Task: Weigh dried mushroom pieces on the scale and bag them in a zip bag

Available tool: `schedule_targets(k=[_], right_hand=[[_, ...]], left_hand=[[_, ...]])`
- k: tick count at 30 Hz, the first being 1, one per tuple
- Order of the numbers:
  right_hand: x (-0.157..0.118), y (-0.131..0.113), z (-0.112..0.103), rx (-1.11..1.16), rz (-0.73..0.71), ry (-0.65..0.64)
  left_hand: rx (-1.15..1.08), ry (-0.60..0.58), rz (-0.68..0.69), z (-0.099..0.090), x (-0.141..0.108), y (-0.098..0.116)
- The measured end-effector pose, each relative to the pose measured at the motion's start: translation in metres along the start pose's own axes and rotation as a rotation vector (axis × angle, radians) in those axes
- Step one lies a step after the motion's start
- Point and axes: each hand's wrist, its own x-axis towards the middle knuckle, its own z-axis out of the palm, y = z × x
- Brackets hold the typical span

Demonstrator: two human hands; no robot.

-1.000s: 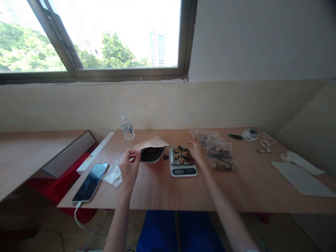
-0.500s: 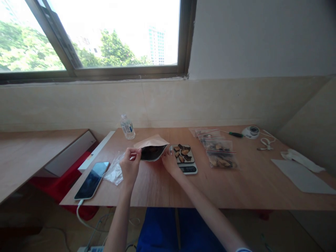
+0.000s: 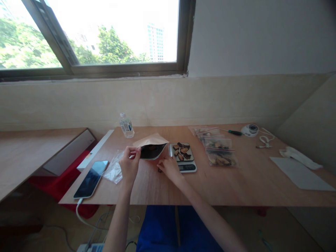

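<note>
My left hand (image 3: 130, 161) pinches the left edge of a brown paper pouch (image 3: 151, 140), whose dark-lined mouth gapes toward me. Just in front of the pouch, my right hand (image 3: 169, 167) is closed at the fingertips on a small dark dried piece (image 3: 159, 170), low over the table. To the right of that hand stands a white kitchen scale (image 3: 193, 167). Several brown-black dried slices (image 3: 184, 151) lie on its plate. What is inside the pouch is too dark to make out.
Zip bags of dried slices (image 3: 222, 158) lie right of the scale. A clear plastic bag (image 3: 114, 171), a phone on its cable (image 3: 90, 180) and a water bottle (image 3: 127, 126) are at left. Farther right are a screwdriver (image 3: 235, 132), a dome camera (image 3: 250, 130) and white paper (image 3: 300, 173).
My right hand has moved from the pouch's right edge down toward me, and a small dark piece now shows at its fingertips. The left hand keeps hold of the pouch.
</note>
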Motion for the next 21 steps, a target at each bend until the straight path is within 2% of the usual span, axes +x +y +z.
schedule_targets(k=[3,6,10,14,16,18,20,21], right_hand=[[-0.002,0.021,-0.010,0.155,0.120,0.073],[-0.001,0.044,-0.020,0.196,0.232,0.140],[0.002,0.065,-0.024,0.081,0.276,0.171],[0.003,0.068,-0.025,-0.025,0.266,0.267],[0.000,0.060,-0.029,0.057,0.210,0.359],[-0.007,0.043,-0.038,0.216,0.067,0.432],[-0.014,0.020,-0.050,0.360,-0.130,0.426],[-0.016,0.008,-0.055,0.391,-0.222,0.383]], left_hand=[[0.006,0.003,-0.003,-0.001,0.000,0.000],[-0.007,-0.003,-0.002,0.000,0.000,-0.001],[0.002,-0.013,-0.003,0.002,0.000,-0.001],[0.001,-0.009,0.006,0.002,0.000,0.000],[-0.006,-0.003,0.013,0.002,0.001,0.001],[-0.012,-0.003,0.021,0.003,0.000,0.003],[-0.015,-0.012,0.019,0.005,-0.001,0.003],[-0.015,-0.022,0.017,0.006,-0.002,0.003]])
